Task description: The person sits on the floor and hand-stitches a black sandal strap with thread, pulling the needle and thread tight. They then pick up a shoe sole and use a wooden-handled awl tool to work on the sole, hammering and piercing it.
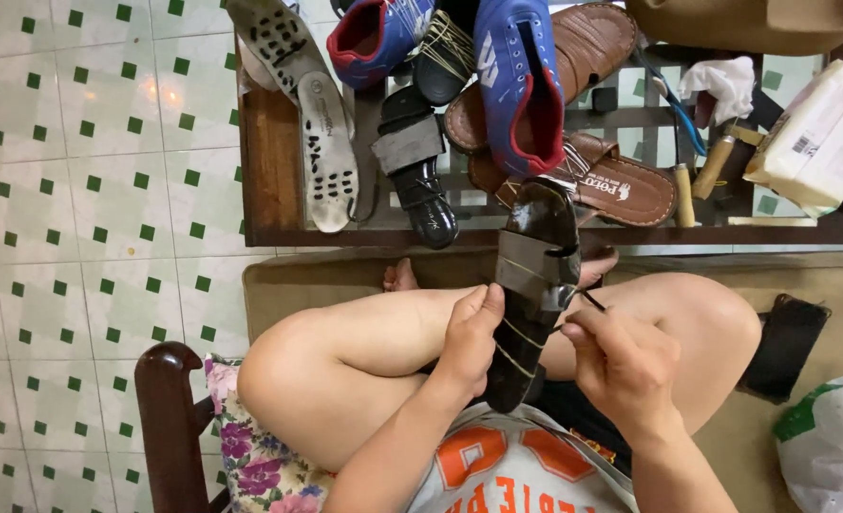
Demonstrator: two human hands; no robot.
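Currently a black sandal (pixel 533 285) is held upright over the lap at the centre of the frame, its sole wound with several turns of pale thread. The left hand (pixel 471 334) is closed around the sandal's left edge, thumb pressed against the side, so the shoe is steadied. The right hand (pixel 621 366) is pinched shut, fingertips together, on a thin dark needle or awl (pixel 589 300) that is pointed at the strap on the sandal's right side; whether thread is also gripped there cannot be told.

Judged from this, a stitching or binding step on the strap is in hand. The next move would call for the tool to be guided cleanly along the strap's edge while the sandal is kept from twisting, with tension kept even across the thread.

Across the upper part of the frame a low wooden rack (pixel 271 161) is seen, loaded with a blue sports shoe (pixel 518 81), brown sandals (pixel 621 190), a second black sandal (pixel 419 166) and white insoles (pixel 326 142). Wooden-handled tools (pixel 697 180) are laid at the upper right. Green-and-white floor tiles (pixel 89 190) are shown at the left
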